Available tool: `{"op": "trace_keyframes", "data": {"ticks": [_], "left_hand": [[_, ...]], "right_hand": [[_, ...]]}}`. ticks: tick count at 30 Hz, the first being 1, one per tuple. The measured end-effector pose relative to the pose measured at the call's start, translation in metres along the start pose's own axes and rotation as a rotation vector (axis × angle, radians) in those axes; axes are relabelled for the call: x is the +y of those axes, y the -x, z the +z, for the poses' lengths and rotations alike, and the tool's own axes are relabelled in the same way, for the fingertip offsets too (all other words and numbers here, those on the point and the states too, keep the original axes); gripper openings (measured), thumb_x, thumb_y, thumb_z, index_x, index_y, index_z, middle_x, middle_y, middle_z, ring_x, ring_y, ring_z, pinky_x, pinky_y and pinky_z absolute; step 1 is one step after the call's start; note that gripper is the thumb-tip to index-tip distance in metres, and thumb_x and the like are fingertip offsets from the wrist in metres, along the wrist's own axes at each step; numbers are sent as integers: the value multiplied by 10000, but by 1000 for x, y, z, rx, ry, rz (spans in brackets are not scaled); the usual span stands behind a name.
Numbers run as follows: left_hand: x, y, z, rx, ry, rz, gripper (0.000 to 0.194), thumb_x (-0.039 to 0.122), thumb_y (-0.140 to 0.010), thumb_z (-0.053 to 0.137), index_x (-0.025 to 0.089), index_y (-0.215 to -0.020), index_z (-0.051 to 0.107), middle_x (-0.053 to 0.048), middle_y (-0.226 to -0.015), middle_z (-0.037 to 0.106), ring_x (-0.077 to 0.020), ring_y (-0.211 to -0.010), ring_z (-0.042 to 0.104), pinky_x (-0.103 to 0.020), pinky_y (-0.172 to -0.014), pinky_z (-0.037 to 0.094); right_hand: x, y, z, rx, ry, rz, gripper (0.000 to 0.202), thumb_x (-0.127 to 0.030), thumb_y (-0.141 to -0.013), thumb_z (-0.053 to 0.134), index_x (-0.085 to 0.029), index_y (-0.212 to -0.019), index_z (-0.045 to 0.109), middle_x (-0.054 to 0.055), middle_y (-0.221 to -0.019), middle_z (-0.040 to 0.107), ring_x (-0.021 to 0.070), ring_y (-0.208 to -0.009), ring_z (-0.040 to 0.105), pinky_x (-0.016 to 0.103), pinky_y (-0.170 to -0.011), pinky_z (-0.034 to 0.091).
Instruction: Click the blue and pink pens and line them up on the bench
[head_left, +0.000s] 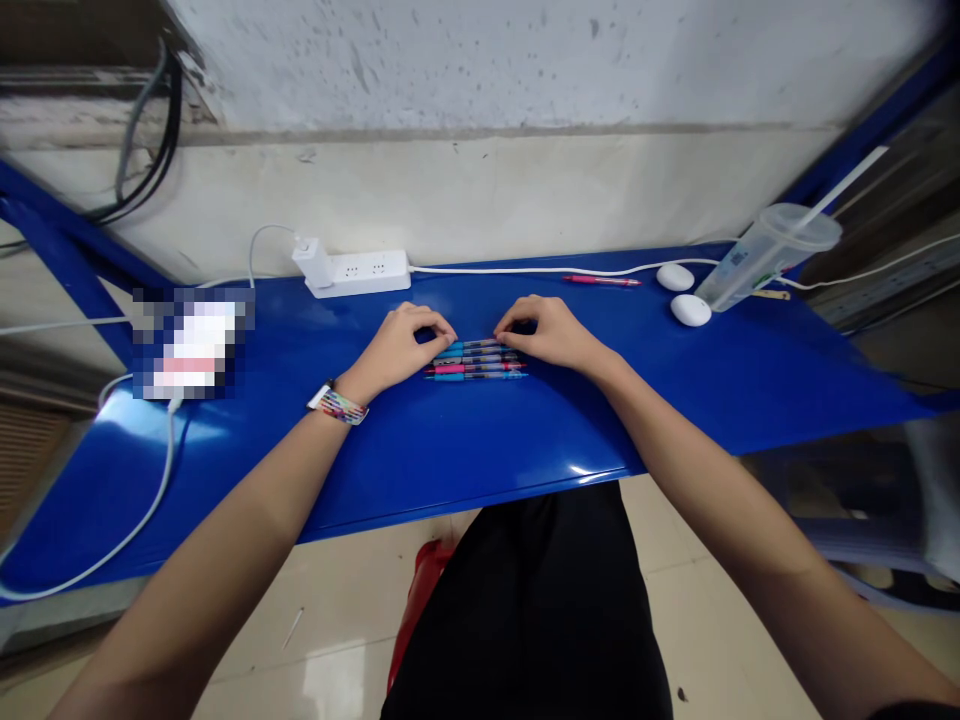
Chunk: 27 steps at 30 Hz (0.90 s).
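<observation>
Several pens (480, 369) lie side by side in a row on the blue table (465, 450), with blue, pink and dark parts along their barrels. My left hand (405, 340) is closed in a pinch, thumb and index finger at the left end of the farthest pen (477, 344). At that pen's right end, my right hand (551, 330) pinches with thumb and index finger. The fingertips partly hide both ends. A patterned band with a white face (339, 404) is on my left wrist.
Behind the hands stands a white power strip (371, 270), its cable running along the wall. A pink pen (602, 281), two white rounded objects (690, 310) and a leaning clear cup (761, 255) with a straw are at right. A blurred-out device (195, 345) with cables is at left.
</observation>
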<state>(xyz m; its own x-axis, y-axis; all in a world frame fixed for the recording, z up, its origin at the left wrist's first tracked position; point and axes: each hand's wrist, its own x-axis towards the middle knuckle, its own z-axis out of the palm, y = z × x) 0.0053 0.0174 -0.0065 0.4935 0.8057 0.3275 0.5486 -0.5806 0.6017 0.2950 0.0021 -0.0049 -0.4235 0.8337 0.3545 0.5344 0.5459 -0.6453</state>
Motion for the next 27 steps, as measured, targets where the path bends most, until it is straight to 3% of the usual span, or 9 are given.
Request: {"op": "trace_keyframes", "data": {"ticks": [5, 11, 18, 27], "left_hand": [[15, 7, 10, 122, 209, -107, 200, 377, -1011, 675, 243, -1001, 823, -73, -1098, 841, -285, -1084, 734, -479, -1070, 508], [35, 16, 28, 318, 421, -251, 204, 354, -1016, 647, 230, -949, 794, -60, -1044, 820, -271, -1067, 728, -425, -1028, 540], [37, 15, 45, 444, 718, -311, 117, 309, -990, 693, 244, -943, 778, -50, -1049, 804, -260, -1122, 735, -422, -1091, 522], [38, 15, 41, 407, 808, -370, 115, 324, -953, 680, 233, -974, 747, -64, -968, 776, -246, -1025, 743, -438, -1061, 559]], "right_hand": [[-2, 1, 12, 207, -126, 169, 233, -341, -999, 675, -226, -987, 877, 76, -1081, 866, 286, -1026, 782, 446, -980, 578], [-17, 9, 46, 443, -455, 261, 237, -305, -984, 647, -253, -1016, 876, 66, -1227, 868, 285, -1312, 758, 464, -1210, 529], [-28, 15, 56, 433, -535, 329, 334, -157, -891, 640, -256, -1108, 875, 60, -1488, 777, 294, -1466, 683, 495, -1265, 505], [-32, 13, 55, 399, -596, 316, 317, -115, -864, 593, -227, -980, 866, 82, -1308, 849, 280, -1373, 745, 470, -1214, 532]]}}
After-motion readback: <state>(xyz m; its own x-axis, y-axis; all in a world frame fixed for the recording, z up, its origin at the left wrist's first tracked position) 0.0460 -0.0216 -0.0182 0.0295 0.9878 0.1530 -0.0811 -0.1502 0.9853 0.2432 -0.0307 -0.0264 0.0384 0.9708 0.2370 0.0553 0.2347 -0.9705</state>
